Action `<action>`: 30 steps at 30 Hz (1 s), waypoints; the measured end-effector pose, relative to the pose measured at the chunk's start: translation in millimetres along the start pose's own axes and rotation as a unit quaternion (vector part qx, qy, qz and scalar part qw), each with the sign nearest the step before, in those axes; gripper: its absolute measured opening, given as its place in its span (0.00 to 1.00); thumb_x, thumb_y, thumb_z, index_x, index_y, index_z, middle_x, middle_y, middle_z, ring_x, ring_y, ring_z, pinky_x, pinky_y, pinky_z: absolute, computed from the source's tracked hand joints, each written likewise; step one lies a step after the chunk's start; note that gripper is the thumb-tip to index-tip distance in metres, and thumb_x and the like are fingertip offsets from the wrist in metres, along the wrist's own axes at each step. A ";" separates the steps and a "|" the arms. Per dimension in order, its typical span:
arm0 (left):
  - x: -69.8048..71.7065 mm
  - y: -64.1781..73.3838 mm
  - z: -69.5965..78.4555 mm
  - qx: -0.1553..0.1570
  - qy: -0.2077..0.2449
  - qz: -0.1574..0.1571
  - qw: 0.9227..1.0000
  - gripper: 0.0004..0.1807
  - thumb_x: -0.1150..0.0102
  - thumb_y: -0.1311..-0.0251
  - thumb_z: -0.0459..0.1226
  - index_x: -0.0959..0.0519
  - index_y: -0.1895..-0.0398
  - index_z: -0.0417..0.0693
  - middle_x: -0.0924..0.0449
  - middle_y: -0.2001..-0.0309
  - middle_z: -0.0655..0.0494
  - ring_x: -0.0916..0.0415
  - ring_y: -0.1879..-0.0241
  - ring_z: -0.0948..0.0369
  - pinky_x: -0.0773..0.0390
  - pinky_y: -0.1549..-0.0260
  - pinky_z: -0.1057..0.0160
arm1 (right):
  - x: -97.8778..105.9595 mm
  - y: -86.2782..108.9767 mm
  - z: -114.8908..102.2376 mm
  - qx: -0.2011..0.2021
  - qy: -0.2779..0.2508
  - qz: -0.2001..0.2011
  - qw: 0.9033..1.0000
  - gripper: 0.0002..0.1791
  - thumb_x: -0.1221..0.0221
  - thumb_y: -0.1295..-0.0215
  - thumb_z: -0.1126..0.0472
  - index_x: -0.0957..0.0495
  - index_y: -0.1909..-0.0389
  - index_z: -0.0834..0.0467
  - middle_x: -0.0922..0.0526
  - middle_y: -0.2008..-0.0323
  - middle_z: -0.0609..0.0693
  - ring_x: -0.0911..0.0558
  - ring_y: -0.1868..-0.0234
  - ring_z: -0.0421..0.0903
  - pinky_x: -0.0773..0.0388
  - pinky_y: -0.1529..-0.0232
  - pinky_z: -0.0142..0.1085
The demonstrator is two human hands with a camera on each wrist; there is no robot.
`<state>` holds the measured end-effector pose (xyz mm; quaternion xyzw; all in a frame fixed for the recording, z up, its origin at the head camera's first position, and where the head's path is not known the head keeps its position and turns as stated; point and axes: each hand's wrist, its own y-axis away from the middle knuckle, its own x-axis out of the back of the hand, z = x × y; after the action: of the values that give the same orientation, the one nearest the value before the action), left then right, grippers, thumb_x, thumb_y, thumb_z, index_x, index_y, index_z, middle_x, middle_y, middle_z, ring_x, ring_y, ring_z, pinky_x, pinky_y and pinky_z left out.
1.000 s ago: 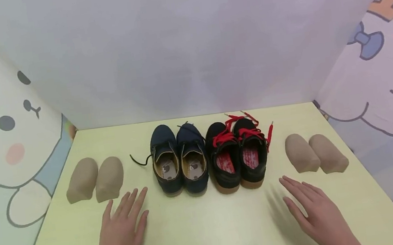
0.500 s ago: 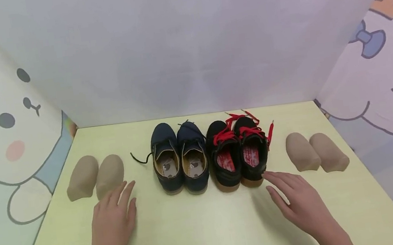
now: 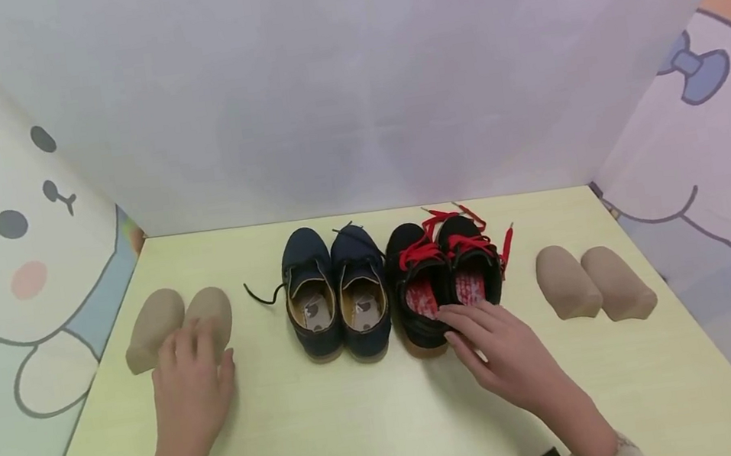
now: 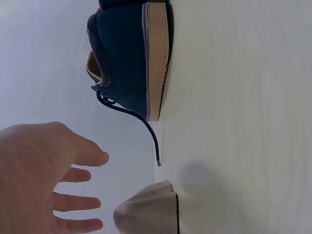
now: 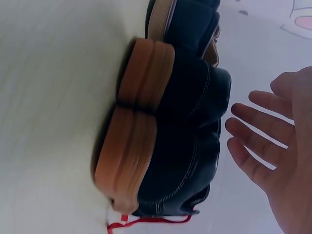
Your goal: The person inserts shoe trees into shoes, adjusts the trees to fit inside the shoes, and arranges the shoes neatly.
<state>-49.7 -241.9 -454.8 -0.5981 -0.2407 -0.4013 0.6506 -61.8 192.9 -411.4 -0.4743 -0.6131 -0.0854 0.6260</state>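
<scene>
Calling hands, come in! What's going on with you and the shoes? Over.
Left hand empty, over left-side beige forms. Right hand empty, close to black shoes. Black shoes upright, side by side. Nothing seems in the way.

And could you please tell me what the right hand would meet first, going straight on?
Most likely the left red-laced black sneaker, at its heel end, though the remaining gap to the right hand is hard to judge.

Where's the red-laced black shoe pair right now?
Head view: the black shoes stand right of centre on the table, directly right of the navy shoes, the right hand at their near end.
</scene>
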 end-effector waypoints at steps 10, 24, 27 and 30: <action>-8.7 -4.2 -4.7 0.056 0.022 -0.040 0.997 0.31 0.29 0.45 0.29 0.27 0.36 0.33 0.27 0.39 0.25 0.28 0.44 0.28 0.25 0.62 0.29 | -15.2 -33.9 -2.4 0.030 0.006 0.001 1.000 0.19 0.36 0.29 0.56 0.16 0.40 0.55 0.12 0.45 0.50 0.15 0.47 0.48 0.17 0.44 0.45; -12.5 -6.9 -4.4 0.125 0.023 -0.101 0.987 0.29 0.34 0.39 0.29 0.29 0.35 0.32 0.30 0.37 0.22 0.31 0.42 0.24 0.28 0.57 0.24 | -29.5 -73.6 -6.5 0.042 -0.001 -0.024 0.999 0.17 0.36 0.28 0.59 0.16 0.41 0.56 0.13 0.44 0.51 0.15 0.45 0.48 0.17 0.43 0.41; -12.8 -7.1 -5.3 0.135 0.026 -0.111 0.984 0.27 0.36 0.38 0.28 0.29 0.35 0.31 0.31 0.37 0.21 0.32 0.41 0.23 0.27 0.55 0.24 | -31.6 -82.4 -6.0 0.057 -0.001 -0.034 0.998 0.17 0.38 0.27 0.58 0.17 0.41 0.56 0.13 0.44 0.51 0.15 0.44 0.48 0.18 0.41 0.41; -13.7 -5.9 -7.1 0.141 0.037 -0.112 0.983 0.23 0.40 0.35 0.26 0.28 0.37 0.31 0.30 0.38 0.22 0.33 0.40 0.24 0.27 0.53 0.25 | -33.8 -91.1 -5.8 0.068 -0.005 -0.053 0.996 0.16 0.41 0.24 0.57 0.17 0.40 0.55 0.14 0.43 0.50 0.16 0.42 0.48 0.18 0.39 0.41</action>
<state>-63.3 -245.4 -463.4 -0.4543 -0.3367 -0.4555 0.6876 -128.4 124.0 -394.4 -0.3979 -0.6451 -0.0738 0.6482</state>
